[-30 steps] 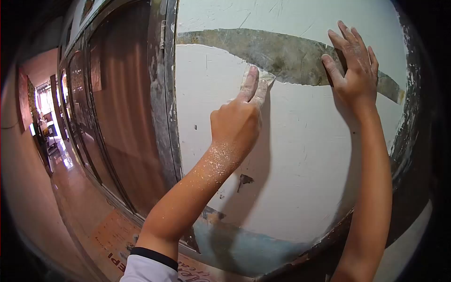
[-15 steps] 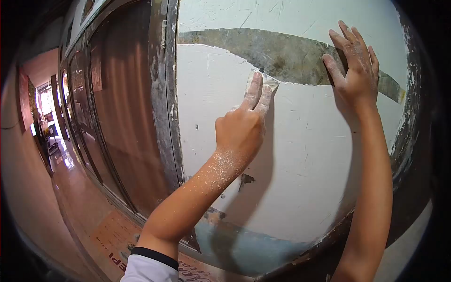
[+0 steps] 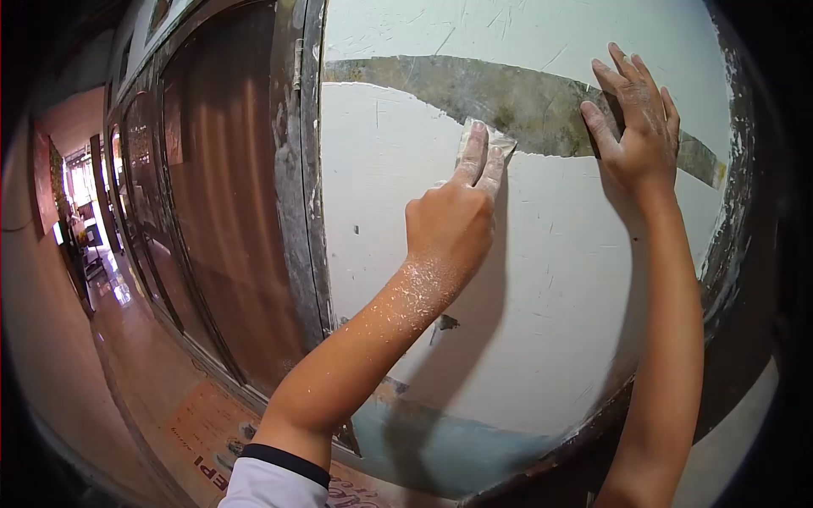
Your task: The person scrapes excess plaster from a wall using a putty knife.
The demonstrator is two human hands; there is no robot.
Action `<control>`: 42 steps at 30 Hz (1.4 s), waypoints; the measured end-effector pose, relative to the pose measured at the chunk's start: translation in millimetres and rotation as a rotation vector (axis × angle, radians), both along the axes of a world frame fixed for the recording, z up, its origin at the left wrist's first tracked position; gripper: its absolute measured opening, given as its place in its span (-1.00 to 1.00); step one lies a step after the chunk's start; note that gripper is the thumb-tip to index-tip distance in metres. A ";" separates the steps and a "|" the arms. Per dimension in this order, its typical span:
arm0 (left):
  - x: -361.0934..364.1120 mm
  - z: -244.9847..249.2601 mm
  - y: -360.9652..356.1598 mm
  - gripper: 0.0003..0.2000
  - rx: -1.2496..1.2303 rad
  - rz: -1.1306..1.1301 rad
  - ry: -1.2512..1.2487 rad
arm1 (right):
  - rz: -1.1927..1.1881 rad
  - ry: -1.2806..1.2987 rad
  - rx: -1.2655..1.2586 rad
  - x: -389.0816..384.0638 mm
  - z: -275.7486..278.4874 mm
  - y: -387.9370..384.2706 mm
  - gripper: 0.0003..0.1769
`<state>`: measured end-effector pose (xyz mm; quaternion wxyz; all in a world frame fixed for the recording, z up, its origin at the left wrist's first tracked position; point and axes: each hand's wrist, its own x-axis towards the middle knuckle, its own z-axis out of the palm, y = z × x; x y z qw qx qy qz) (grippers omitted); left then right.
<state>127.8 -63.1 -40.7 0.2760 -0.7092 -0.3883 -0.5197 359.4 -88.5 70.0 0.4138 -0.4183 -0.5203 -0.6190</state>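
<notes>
Fingers (image 3: 476, 157) of the left hand (image 3: 449, 229) pin a small pale sheet (image 3: 501, 144) to the door panel (image 3: 550, 288). The sheet looks thin, light and limp, best pressed flat. To their right, the right hand (image 3: 639, 127) lies open and empty.

Your left hand (image 3: 449, 224) presses a pale pad (image 3: 500, 146) against the white panel (image 3: 550, 279), at the grey band (image 3: 440, 89)'s lower edge. At its 2 o'clock, your right hand (image 3: 637, 118) lies flat across that band

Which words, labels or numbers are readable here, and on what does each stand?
"EP": dark capitals, rest cut off, on the orange printed sheet on the floor.
Small dark line on that sheet: too small to read.
Pale cursive lettering at its lower edge: blurred, unreadable.
White painted panel, small pale tool under the left hand: none.
</notes>
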 end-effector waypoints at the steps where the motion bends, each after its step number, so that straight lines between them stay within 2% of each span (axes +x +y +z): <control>1: -0.1 -1.6 -0.1 -0.40 0.002 0.000 0.001 | -0.007 -0.007 0.005 2.8 1.4 1.6 -0.46; 4: -3.7 -11.5 -2.1 -0.40 -0.082 -0.026 0.026 | -0.019 -0.017 0.008 6.0 4.4 4.0 -0.46; 9: -4.0 -12.0 -1.2 -0.43 -0.074 -0.082 -0.022 | -0.053 -0.029 -0.037 9.7 7.5 3.3 -0.44; 11: -5.6 -16.2 3.3 -0.48 0.026 -0.419 -0.169 | -0.057 -0.032 -0.061 -4.4 5.6 -10.2 -0.46; 13: -3.7 -16.8 -1.9 -0.55 0.108 -0.508 -0.215 | -0.218 0.117 -0.185 -32.4 -10.6 -31.2 -0.57; 15: -2.0 -9.6 -26.3 -0.60 -0.342 -0.873 -0.511 | -0.059 0.044 -0.188 -49.5 -39.8 -39.5 -0.80; 16: -6.6 4.0 -54.2 -0.59 -0.602 -1.039 -0.679 | 0.082 0.159 -0.334 -68.7 -53.6 -54.2 -0.81; 17: -4.6 6.1 -55.3 -0.59 -0.604 -1.054 -0.677 | 0.164 0.236 -0.414 -82.0 -67.9 -61.5 -0.74; 18: 1.9 10.1 -51.3 -0.58 -0.563 -1.175 -0.821 | 0.455 0.427 -0.622 -88.3 -81.7 -63.0 -0.66; 19: 11.0 13.5 -44.5 -0.57 -0.521 -1.293 -0.964 | 0.647 0.563 -0.748 -100.4 -92.3 -71.8 -0.59; 21: 22.9 20.6 -40.8 -0.53 -0.609 -1.571 -1.216 | 0.793 0.669 -0.857 -116.1 -106.8 -83.1 -0.58; 23: 37.0 20.8 -40.9 -0.51 -0.672 -1.642 -1.327 | 0.826 0.860 -0.995 -123.1 -104.9 -92.9 -0.53; 24: 43.5 21.1 -42.9 -0.51 -0.691 -1.649 -1.323 | 0.815 0.874 -0.988 -121.1 -103.5 -95.4 -0.53; 26: 53.7 18.9 -46.6 -0.51 -0.709 -1.808 -1.296 | 0.745 0.811 -0.799 -113.5 -99.9 -99.6 -0.43; 27: 49.6 20.1 -47.1 -0.51 -0.718 -1.819 -1.297 | 0.732 0.814 -0.794 -104.6 -98.0 -99.2 -0.43; 29: 29.6 22.6 -44.6 -0.43 -0.845 -1.445 -0.972 | 0.631 0.655 -0.679 -78.6 -96.2 -98.9 -0.38; 30: 30.8 19.4 -20.5 -0.47 -0.745 -1.469 -0.966 | 0.570 0.674 -0.721 -71.6 -88.7 -108.7 -0.28; 32: 2.2 25.9 -11.5 -0.59 -0.457 -1.148 -0.781 | 0.455 0.746 -0.722 -64.7 -78.6 -124.4 -0.24; 33: -8.8 27.6 3.4 -0.63 -0.198 -0.913 -0.679 | 0.349 0.811 -0.723 -60.3 -76.4 -129.2 -0.19; 34: -19.0 25.3 18.1 -0.67 0.048 -0.670 -0.573 | 0.306 0.758 -0.693 -52.4 -81.1 -130.1 -0.17; 35: -35.7 26.8 13.3 -0.62 -0.006 -0.535 -0.488 | 0.293 0.761 -0.690 -50.4 -82.3 -131.6 -0.17; 37: -54.9 25.0 39.1 -0.53 0.154 -0.237 -0.296 | 0.254 0.626 -0.739 -46.2 -80.2 -131.1 -0.27; 38: -61.3 21.6 51.0 -0.53 0.150 -0.246 -0.296 | 0.263 0.510 -0.640 -30.0 -87.7 -113.9 -0.39; 39: -67.1 17.2 62.3 -0.48 0.173 -0.145 -0.203 | 0.257 0.517 -0.640 -32.3 -86.7 -112.6 -0.39; 40: -70.6 12.5 71.6 -0.42 0.199 -0.045 -0.111 | 0.157 0.547 -0.657 -38.5 -84.7 -112.0 -0.41; 42: -74.0 -0.1 84.8 -0.39 0.232 -0.059 -0.087 | -0.026 0.665 -0.694 -52.9 -73.7 -112.0 -0.45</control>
